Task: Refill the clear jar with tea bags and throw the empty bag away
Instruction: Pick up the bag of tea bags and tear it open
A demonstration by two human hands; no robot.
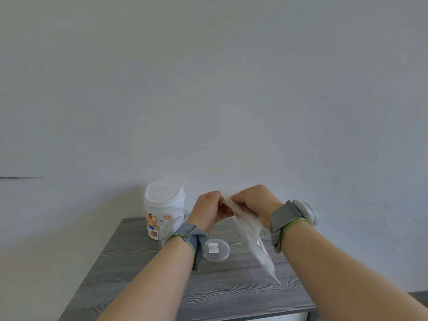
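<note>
Both hands pinching the top of the tea bag pouch, held up over the table

So the crinkly translucent white plastic pouch [250, 230] is up in the air, top edge pinched between the left hand [208, 212] and the right hand [252, 202], fingers of both curled tight onto it right next to each other, and the rest dangles down toward the near right. Can't really tell what's inside it, it's too cloudy. The clear round plastic jar [172, 216] sits at the far left of the table, half hidden behind the left wrist, just in front of a small white plastic bin with a cartoon bear sticker [162, 200]. The jar's clear round lid [216, 250] lies flat on the grey wood-grain table [231, 290], between the two forearms. Grey wristbands on both wrists, plain pale wall behind.
</note>
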